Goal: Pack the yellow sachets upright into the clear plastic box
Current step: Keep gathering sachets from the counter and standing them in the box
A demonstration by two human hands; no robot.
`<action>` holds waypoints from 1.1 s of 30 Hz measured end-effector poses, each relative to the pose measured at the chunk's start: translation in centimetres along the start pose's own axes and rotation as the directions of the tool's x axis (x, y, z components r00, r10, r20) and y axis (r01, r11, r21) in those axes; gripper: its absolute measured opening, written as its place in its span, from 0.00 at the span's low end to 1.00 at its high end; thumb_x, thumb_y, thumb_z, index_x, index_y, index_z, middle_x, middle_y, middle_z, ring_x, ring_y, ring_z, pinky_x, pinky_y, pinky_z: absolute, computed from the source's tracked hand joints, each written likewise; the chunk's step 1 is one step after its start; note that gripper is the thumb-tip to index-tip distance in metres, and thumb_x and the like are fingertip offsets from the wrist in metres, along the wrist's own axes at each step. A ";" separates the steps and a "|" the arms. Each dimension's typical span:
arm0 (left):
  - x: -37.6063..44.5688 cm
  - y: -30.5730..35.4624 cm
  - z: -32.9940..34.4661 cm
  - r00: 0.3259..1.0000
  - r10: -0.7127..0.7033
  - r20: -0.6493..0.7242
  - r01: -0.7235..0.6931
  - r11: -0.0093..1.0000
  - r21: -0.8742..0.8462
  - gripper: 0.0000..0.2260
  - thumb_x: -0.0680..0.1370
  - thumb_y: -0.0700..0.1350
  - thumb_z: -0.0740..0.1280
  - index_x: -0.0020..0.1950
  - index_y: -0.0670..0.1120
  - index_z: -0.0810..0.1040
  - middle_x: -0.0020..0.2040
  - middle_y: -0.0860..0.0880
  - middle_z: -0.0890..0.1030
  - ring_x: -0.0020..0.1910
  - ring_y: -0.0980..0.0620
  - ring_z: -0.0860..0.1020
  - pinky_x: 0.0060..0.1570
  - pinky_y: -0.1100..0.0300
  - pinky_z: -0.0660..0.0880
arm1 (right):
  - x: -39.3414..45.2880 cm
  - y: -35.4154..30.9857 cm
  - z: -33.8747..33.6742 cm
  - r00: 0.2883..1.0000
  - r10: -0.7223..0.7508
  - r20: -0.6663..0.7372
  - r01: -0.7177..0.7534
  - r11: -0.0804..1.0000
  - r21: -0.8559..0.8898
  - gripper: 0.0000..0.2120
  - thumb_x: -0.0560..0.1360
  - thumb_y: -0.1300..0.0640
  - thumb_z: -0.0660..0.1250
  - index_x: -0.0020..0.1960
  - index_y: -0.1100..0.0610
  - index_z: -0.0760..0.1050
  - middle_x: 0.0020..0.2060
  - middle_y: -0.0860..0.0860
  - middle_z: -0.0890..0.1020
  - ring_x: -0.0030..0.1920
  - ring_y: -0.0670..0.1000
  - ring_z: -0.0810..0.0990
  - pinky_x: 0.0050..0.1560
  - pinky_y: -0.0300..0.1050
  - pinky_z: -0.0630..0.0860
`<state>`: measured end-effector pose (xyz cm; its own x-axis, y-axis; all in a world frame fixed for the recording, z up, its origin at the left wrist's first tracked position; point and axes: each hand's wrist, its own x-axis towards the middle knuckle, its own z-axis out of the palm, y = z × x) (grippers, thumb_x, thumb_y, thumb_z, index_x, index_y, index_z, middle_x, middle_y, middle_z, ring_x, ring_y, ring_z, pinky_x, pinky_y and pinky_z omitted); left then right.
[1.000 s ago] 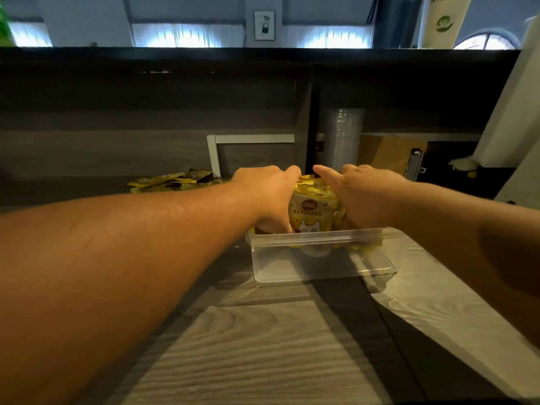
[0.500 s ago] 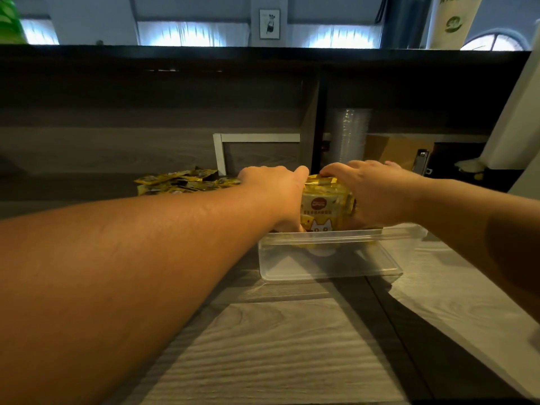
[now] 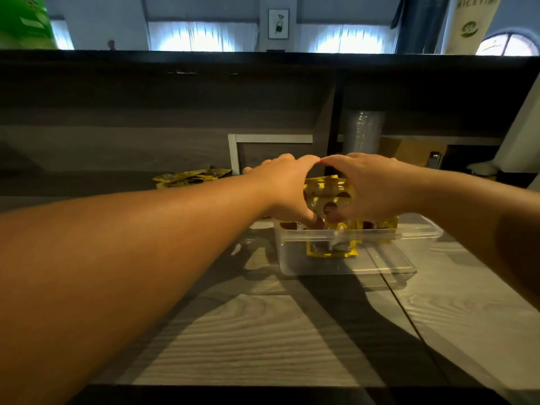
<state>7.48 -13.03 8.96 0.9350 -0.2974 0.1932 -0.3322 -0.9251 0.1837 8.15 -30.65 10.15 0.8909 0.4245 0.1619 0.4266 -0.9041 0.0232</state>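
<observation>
Sachets [image 3: 328, 197] lower in box [image 3: 347, 260], print unreadable

Grey wood-grain counter [image 3: 263, 340], stacked clear cups [image 3: 362, 133], framed picture [image 3: 278, 23], hanging banner [image 3: 470, 21].

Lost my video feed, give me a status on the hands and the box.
Left hand and right hand both gripping bundle of yellow sachets, bundle standing in clear plastic box. Loose yellow sachets piled far left. Nothing blocking.

hands: two, left hand [image 3: 287, 190] and right hand [image 3: 371, 188]
clear plastic box [image 3: 347, 260]: one
yellow sachets in the box [image 3: 331, 251]: several, exact count unclear
loose sachet pile left of the box [image 3: 190, 178]: one
</observation>
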 end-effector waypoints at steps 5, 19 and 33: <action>-2.6 -3.0 -0.9 0.996 -0.045 -0.082 0.033 0.989 -0.143 0.41 0.71 0.61 0.75 0.79 0.58 0.58 0.76 0.49 0.66 0.72 0.45 0.68 0.66 0.47 0.72 | 0.4 -2.0 -0.3 0.998 -0.035 0.054 0.040 0.995 -0.092 0.53 0.63 0.32 0.74 0.79 0.43 0.49 0.73 0.48 0.67 0.70 0.55 0.68 0.68 0.64 0.68; -5.4 -5.1 -0.5 0.964 -0.092 -0.250 0.025 0.965 -0.261 0.26 0.78 0.54 0.69 0.75 0.58 0.65 0.71 0.52 0.71 0.67 0.51 0.72 0.51 0.60 0.69 | 2.1 -3.3 1.4 0.995 -0.075 0.061 0.094 0.901 -0.423 0.54 0.67 0.36 0.74 0.79 0.43 0.40 0.67 0.52 0.73 0.61 0.55 0.77 0.55 0.54 0.79; -5.6 -5.5 0.9 0.955 -0.087 -0.282 0.011 0.965 -0.261 0.24 0.79 0.53 0.68 0.74 0.58 0.67 0.70 0.52 0.72 0.65 0.53 0.73 0.53 0.59 0.72 | 1.6 -3.3 0.9 0.992 0.002 0.129 0.034 0.961 -0.274 0.54 0.69 0.37 0.73 0.79 0.43 0.39 0.78 0.50 0.57 0.77 0.58 0.57 0.70 0.74 0.56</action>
<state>4.21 -6.52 6.04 0.8872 -0.1369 0.4406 -0.3428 -0.8348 0.4308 8.32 -26.93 9.46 0.9042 0.4258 0.0333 0.3976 -0.8676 0.2986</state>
